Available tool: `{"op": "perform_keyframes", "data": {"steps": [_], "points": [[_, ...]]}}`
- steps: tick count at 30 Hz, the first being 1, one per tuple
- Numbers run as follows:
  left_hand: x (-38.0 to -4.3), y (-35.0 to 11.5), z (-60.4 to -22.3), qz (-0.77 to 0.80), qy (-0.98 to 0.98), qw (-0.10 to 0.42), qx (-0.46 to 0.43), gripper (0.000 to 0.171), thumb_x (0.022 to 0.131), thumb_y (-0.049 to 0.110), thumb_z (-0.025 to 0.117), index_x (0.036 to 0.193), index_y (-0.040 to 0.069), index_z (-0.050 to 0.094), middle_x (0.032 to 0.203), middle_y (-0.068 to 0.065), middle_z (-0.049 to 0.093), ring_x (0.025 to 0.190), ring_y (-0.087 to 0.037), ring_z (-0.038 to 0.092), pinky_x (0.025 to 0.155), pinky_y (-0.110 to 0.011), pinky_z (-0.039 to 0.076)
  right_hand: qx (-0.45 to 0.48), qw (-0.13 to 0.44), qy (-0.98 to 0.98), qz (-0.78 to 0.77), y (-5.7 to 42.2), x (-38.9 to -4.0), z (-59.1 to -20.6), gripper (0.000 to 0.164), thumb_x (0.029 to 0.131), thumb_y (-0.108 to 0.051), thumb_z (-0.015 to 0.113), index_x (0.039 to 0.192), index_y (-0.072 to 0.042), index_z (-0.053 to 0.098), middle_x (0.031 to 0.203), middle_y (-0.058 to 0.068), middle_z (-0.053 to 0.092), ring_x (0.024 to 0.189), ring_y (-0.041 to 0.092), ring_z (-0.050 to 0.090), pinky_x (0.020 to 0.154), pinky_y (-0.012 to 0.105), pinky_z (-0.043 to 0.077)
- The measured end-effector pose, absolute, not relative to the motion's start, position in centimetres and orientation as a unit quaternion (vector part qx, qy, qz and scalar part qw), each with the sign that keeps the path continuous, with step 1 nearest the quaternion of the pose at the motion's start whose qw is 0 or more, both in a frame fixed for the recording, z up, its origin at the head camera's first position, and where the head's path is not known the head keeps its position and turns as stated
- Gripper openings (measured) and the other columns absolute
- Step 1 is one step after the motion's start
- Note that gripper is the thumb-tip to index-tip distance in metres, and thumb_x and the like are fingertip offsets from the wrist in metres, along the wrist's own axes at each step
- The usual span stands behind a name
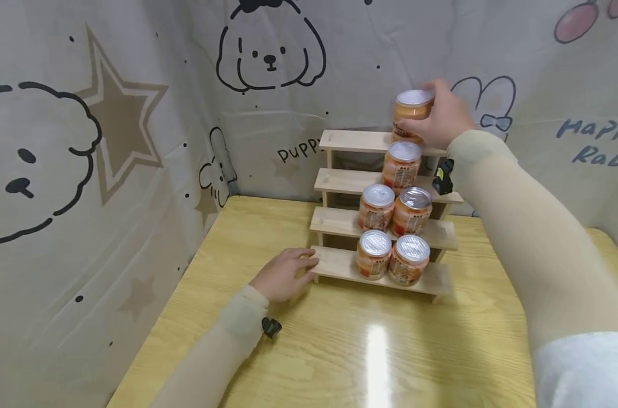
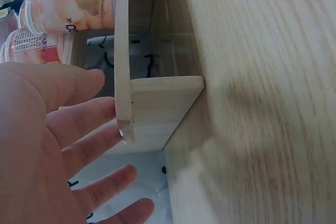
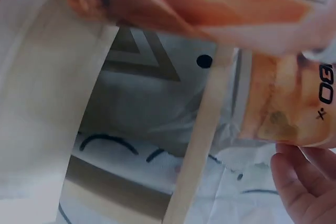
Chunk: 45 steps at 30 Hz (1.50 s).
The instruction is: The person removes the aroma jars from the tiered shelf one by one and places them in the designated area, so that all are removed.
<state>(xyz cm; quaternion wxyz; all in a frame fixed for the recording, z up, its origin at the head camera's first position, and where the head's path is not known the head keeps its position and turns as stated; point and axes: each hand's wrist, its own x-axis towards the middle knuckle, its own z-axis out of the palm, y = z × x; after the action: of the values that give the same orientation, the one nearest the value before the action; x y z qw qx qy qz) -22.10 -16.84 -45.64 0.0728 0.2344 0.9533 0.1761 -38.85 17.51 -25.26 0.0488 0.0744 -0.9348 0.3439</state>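
Note:
My right hand [image 1: 443,116] grips an orange-labelled can [image 1: 406,116] with a silver lid, thumb and fingers around its side, at the top step of a wooden stepped rack [image 1: 357,139]. In the right wrist view the fingers [image 3: 294,179] touch that can [image 3: 286,98] low on its side. My left hand [image 1: 284,274] is at the left end of the rack's lowest step; in the left wrist view its spread, nearly straight fingers [image 2: 86,114] touch the step's end [image 2: 123,87]. One similar can [image 1: 401,165] stands on the second step down.
Two cans, left [image 1: 376,207] and right [image 1: 412,211], stand side by side on the third step. Two more, left [image 1: 374,254] and right [image 1: 409,260], share the lowest step. The rack stands on a wood-grain table [image 1: 309,351]; a printed cloth [image 1: 268,113] hangs behind.

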Motion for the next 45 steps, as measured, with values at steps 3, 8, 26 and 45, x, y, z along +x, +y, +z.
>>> {"op": "perform_keyframes", "data": {"steps": [3, 8, 26, 45], "points": [[-22.3, -16.5, -45.3, 0.172, 0.953, 0.069, 0.239, 0.046, 0.104, 0.040, 0.056, 0.145, 0.019, 0.058, 0.156, 0.000, 0.044, 0.144, -0.027, 0.038, 0.119, -0.045, 0.030, 0.062, 0.070, -0.934, 0.345, 18.9, -38.3, -24.6, 0.094, 0.092, -0.048, 0.068, 0.160, -0.013, 0.012, 0.155, 0.022, 0.037, 0.136, 0.038, 0.045, 0.111, 0.052, 0.041], [-22.4, -16.2, -45.1, 0.164, 0.955, 0.079, 0.235, 0.045, 0.104, 0.039, 0.056, 0.144, 0.019, 0.059, 0.155, 0.000, 0.045, 0.144, -0.026, 0.037, 0.120, -0.045, 0.030, 0.033, 0.080, -0.934, 0.348, 21.7, -37.0, -24.1, 0.096, 0.091, -0.050, 0.067, 0.161, -0.014, 0.011, 0.156, 0.022, 0.033, 0.137, 0.039, 0.042, 0.111, 0.055, 0.039], [-21.7, -16.0, -45.3, 0.159, 0.954, 0.081, 0.240, 0.048, 0.105, 0.039, 0.054, 0.145, 0.013, 0.057, 0.156, -0.006, 0.043, 0.143, -0.031, 0.039, 0.119, -0.045, 0.031, 0.030, 0.080, -0.956, 0.282, 32.2, -31.7, -27.7, 0.096, 0.094, -0.049, 0.065, 0.158, 0.003, 0.017, 0.147, 0.037, 0.037, 0.125, 0.054, 0.044, 0.097, 0.070, 0.040], [-21.8, -15.8, -45.6, 0.178, 0.954, 0.076, 0.229, 0.047, 0.103, 0.035, 0.060, 0.144, 0.013, 0.057, 0.157, -0.003, 0.042, 0.143, -0.029, 0.040, 0.119, -0.045, 0.032, 0.069, 0.019, -0.949, 0.306, 32.8, -27.1, -42.5, 0.092, 0.087, -0.041, 0.080, 0.144, 0.012, 0.031, 0.128, 0.036, 0.048, 0.113, 0.050, 0.051, 0.087, 0.061, 0.047]]}}
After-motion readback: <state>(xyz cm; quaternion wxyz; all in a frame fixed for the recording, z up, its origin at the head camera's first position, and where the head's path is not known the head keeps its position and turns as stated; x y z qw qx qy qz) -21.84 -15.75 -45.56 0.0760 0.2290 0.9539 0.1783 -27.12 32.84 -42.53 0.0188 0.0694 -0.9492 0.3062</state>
